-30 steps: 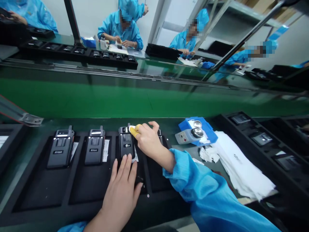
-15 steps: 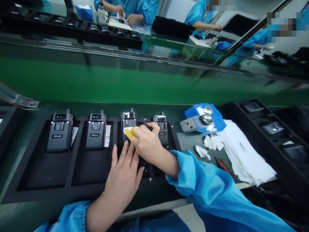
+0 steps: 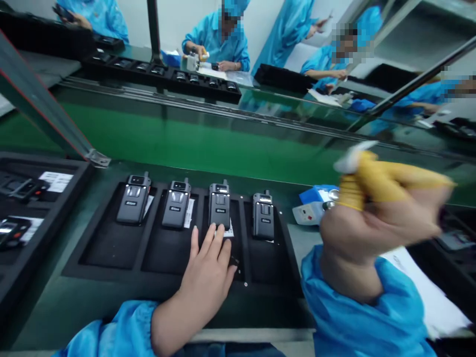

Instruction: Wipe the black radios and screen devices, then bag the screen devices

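R hand [image 3: 383,213] lifted, w/ white wipe [image 3: 353,157], L hand [image 3: 208,265] at "Riton" handset [image 3: 219,203]

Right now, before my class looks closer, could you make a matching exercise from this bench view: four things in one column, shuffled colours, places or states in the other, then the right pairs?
Things
1. Left grip
2. White wipe
3. Finger covers
4. Four handsets

Descriptions
A. Yellow, worn on the right grip
B. In a row along the black tray
C. Pinched at the raised hand's fingertips
D. Open, fingertips at the lower end of the third handset from the left

Right pairs
1-D
2-C
3-A
4-B
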A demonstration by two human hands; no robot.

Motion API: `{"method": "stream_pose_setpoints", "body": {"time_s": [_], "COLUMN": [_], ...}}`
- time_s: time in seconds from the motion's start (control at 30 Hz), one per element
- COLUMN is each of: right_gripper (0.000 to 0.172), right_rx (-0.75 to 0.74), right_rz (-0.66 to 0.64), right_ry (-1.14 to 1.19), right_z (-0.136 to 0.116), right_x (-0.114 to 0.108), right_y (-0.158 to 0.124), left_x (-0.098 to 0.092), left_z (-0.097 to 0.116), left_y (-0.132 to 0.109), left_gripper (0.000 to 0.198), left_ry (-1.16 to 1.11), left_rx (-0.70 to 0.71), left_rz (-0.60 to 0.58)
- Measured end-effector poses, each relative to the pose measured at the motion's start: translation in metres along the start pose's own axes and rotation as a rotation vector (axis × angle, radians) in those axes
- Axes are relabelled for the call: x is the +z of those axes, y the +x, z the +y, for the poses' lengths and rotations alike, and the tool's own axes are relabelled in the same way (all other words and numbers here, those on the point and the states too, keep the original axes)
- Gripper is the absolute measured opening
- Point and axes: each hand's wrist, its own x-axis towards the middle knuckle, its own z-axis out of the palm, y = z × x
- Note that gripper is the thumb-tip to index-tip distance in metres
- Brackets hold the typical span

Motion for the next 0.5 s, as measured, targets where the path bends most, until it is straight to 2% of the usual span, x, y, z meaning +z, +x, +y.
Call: {"method": "stream_pose_setpoints", "body": {"time_s": [0.07,0.1,0.27,0.4,0.5], "right_gripper": [0.026,0.025,0.034,0.029,0.025], "right_rx": [-0.052,-0.083,-0.184,-0.323,-0.417], "right_rz": [-0.017,-0.067,-0.454,-0.735,-0.809], "right_ry": [0.029,0.044,0.093,0.119,0.140], "right_z": [-0.018,-0.028,-0.073,-0.099,-0.115], "right_x": [0.006,0.012,0.060,0.100,0.115], "right_y": [0.004,0.003,-0.011,-0.021,-0.025], "left_x": [-0.010,-0.014,-0.024,-0.020,-0.018], "left_z": [-0.008,-0.014,-0.055,-0.068,-0.066], "left_y": [-0.009,-0.013,-0.029,-0.029,-0.029], "left_gripper": [0.036,0.036,0.047,0.045,0.040], "left_ry": [0.033,0.066,0.262,0.234,0.197], "left_rx": [-0.039,-0.075,-0.278,-0.201,-0.159], "left_rz": [0.026,0.041,0.073,0.061,0.060]}}
